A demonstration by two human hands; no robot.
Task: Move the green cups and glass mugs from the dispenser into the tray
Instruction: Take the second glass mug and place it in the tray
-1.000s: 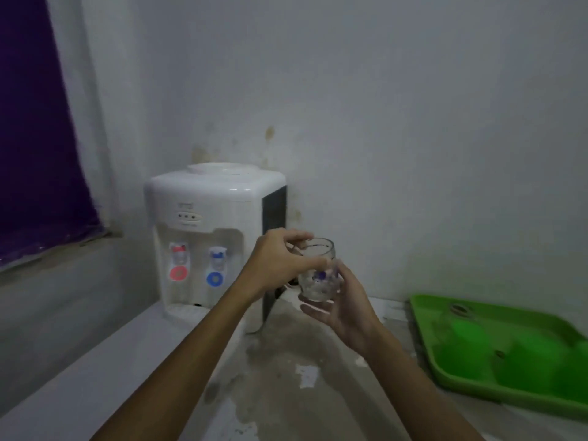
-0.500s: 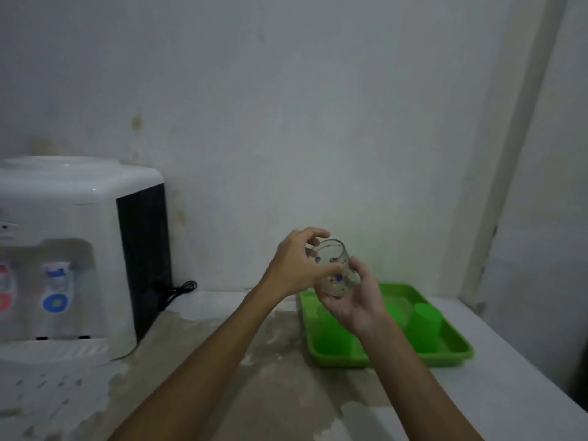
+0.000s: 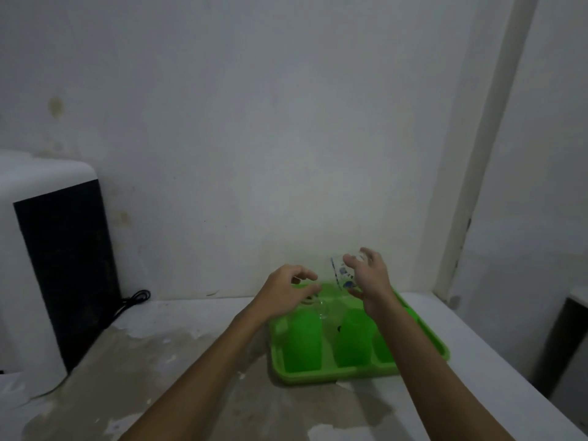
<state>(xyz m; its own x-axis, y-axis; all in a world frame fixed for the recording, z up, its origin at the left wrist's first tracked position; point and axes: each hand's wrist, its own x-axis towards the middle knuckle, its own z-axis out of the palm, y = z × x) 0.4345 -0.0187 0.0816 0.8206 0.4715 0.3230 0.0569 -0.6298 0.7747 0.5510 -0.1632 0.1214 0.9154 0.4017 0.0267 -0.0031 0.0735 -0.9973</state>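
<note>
On a stained counter point(image 3: 197, 370), the right hand point(image 3: 369, 278) holds a glass mug point(image 3: 343, 275) above the green tray point(image 3: 423, 332)'s far edge; the left hand point(image 3: 286, 291) curls loosely, apparently empty. Next: lower it gently.

One view only, head cam, wide-angle, so no overlap w/ any other. It looks fwd and down from above the near edge of the bench point(image 3: 191, 361), facing the back wall point(image 3: 254, 122) square-on. Both forearms come in from the bottom edge and reach away from the lens. The tray point(image 3: 442, 348) sits mid-frame, right of centre, near the bench's back edge and close to the lens. The dispenser point(image 3: 38, 265) is cut off by the left edge. Vertical wall trim point(image 3: 483, 154) leans at the right, bent by the lens.
</note>
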